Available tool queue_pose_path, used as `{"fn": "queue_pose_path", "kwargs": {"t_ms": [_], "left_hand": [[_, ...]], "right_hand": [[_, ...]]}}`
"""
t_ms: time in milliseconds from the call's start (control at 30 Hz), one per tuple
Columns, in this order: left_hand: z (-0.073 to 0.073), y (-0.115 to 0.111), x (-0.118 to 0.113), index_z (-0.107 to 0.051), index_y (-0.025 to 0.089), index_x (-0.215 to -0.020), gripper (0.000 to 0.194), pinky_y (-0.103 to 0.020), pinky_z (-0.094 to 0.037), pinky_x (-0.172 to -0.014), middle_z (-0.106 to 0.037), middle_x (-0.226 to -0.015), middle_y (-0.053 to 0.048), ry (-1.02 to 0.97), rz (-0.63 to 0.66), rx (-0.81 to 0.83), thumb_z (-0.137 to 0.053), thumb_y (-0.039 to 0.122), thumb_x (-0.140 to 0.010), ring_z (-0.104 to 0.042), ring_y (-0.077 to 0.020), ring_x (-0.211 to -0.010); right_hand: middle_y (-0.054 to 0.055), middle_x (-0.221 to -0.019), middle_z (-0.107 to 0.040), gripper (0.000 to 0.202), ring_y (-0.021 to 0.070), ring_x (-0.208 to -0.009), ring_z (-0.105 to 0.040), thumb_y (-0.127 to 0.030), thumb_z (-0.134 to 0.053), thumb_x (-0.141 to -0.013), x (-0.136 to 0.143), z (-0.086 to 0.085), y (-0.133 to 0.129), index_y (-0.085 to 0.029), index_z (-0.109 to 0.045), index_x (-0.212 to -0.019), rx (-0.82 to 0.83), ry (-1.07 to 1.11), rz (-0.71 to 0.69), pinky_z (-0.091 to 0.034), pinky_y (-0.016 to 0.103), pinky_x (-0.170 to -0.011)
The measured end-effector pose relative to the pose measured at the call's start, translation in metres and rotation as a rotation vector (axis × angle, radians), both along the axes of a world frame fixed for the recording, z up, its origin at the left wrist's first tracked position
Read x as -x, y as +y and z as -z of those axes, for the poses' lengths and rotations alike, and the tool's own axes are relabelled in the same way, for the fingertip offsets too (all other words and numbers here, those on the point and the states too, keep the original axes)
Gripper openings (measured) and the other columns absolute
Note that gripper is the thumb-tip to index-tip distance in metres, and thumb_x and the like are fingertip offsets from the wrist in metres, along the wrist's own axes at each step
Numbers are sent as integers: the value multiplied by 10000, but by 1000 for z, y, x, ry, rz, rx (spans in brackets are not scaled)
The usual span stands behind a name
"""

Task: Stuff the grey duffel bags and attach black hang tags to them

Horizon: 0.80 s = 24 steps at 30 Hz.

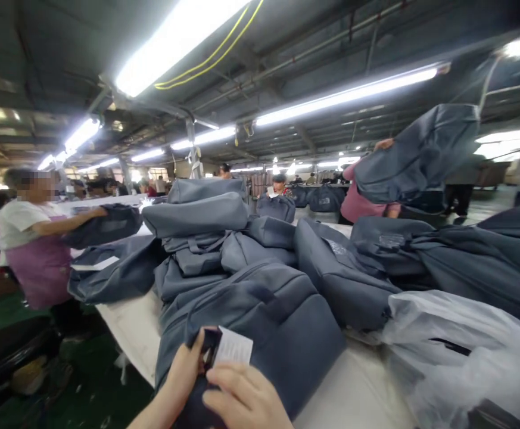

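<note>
A large dark blue-grey bag point(260, 310) lies right in front of me on the table. Over its near side, my left hand point(183, 370) is closed on a dark tag point(211, 341), thumb along its edge. Beside that tag stands a white printed label point(234, 347) with small text too blurred to read. My right hand point(246, 394) has its fingers curled at the label's lower edge and seems to pinch it; the fingertips partly cover the spot. Whether the label and the dark tag are one piece I cannot tell.
More blue-grey bags point(197, 214) are heaped beyond. Clear plastic wrapping point(460, 351) lies at right on the pale table point(130, 325). A person in a purple apron point(40, 268) handles a bag at left; another person's pink sleeve point(362, 199) shows behind a raised bag point(420, 152).
</note>
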<state>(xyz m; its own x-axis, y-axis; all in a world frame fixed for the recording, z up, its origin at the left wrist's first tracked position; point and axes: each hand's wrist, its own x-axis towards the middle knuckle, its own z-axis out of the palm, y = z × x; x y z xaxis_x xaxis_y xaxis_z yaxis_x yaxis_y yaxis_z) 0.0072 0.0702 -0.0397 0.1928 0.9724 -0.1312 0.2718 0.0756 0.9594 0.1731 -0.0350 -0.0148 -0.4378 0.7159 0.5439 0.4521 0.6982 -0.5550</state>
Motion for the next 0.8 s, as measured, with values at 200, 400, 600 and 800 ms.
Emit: {"fn": "queue_pose_path", "kwargs": {"t_ms": [200, 400, 600, 800], "left_hand": [[6, -3, -1, -664, 229, -1095, 707, -364, -550, -836, -729, -994, -77, 269, -7, -275, -245, 732, -826, -668, -303, -989], [-31, 10, 5, -672, 199, -992, 617, -402, -441, -1010, -704, -1078, -103, 433, -34, -338, -310, 674, -840, -608, -311, -1104], [-44, 53, 31, -664, 148, -968, 562, -414, -470, -956, -675, -1053, -145, 657, -60, -471, -419, 622, -792, -613, -318, -1037], [-12, 47, 46, -489, 82, -1290, 802, -439, -283, -1137, -468, -1358, -195, 828, -234, -675, -533, 649, -725, -398, -330, -1307]], "right_hand": [[144, -1206, -611, 711, 278, -1041, -602, -242, -719, -641, -25, 6, 33, -144, -507, -1314, 444, 319, 422, -476, 411, -927], [-47, -559, -521, 183, 83, -498, -456, -127, -602, -703, -25, 42, 61, -137, -684, -866, 775, 406, 163, -345, 190, -490], [4, -655, -625, 136, 110, -588, -513, -131, -631, -729, -59, 34, 70, -140, -703, -844, 598, 191, 352, -379, 218, -563], [32, -762, -685, 189, 142, -668, -593, -303, -614, -800, -69, 30, 30, -167, -690, -907, 556, 256, 328, -450, 250, -630]]}}
